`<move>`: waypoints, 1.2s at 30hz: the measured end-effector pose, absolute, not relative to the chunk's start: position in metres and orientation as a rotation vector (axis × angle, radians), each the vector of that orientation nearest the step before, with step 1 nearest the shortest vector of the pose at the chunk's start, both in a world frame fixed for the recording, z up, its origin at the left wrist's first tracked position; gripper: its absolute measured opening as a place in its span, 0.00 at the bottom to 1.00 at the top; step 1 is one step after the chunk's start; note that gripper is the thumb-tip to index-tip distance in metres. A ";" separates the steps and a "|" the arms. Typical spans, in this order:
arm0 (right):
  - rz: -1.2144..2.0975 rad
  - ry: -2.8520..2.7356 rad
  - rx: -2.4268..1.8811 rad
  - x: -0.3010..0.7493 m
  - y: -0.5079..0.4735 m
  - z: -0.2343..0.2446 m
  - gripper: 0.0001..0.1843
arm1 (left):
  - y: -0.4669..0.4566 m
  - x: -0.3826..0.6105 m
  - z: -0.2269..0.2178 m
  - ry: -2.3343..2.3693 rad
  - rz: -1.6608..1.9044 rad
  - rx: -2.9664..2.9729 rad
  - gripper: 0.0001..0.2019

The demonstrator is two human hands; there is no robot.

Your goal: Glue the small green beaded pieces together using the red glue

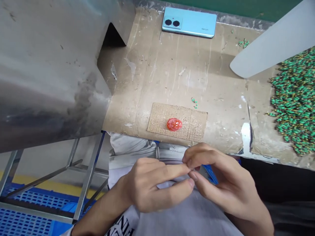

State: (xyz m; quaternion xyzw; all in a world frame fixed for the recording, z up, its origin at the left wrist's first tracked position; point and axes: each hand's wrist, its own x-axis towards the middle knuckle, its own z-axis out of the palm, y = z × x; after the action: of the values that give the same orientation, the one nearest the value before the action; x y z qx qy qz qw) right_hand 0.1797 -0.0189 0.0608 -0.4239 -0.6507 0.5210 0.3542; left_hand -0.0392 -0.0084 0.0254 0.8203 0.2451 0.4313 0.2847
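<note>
In front of my body, past the table's near edge, my left hand and my right hand meet at the fingertips. Both are closed in a pinch, and whatever lies between the fingers is hidden or too small to name. Just beyond them, a small cardboard piece covered with tiny specks lies on the table. A glossy red-orange lump sits on that cardboard. Several tiny green pieces are scattered right behind it.
A large heap of small green and gold pieces covers the table's right side. A pale, round-ended object slants in from the upper right. A light-blue phone lies at the back. Sheet metal stands at left, above a metal frame.
</note>
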 end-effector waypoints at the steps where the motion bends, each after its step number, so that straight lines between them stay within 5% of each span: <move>1: 1.360 -1.688 -1.106 0.180 -0.018 0.062 0.10 | -0.009 -0.040 0.028 0.668 1.106 2.269 0.09; 21: 0.759 -2.057 -0.991 0.189 -0.028 0.048 0.09 | -0.012 -0.046 0.032 0.682 1.039 2.316 0.08; 36: 0.685 -2.072 -1.020 0.179 -0.029 0.048 0.03 | -0.021 -0.033 0.013 0.670 1.359 1.906 0.09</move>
State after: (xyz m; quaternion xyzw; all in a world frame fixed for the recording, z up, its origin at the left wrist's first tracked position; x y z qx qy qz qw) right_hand 0.1788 -0.0295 0.0476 -0.3953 -0.8031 0.2656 0.3579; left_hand -0.0331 -0.0212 0.0132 0.7344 0.2580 0.5238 0.3461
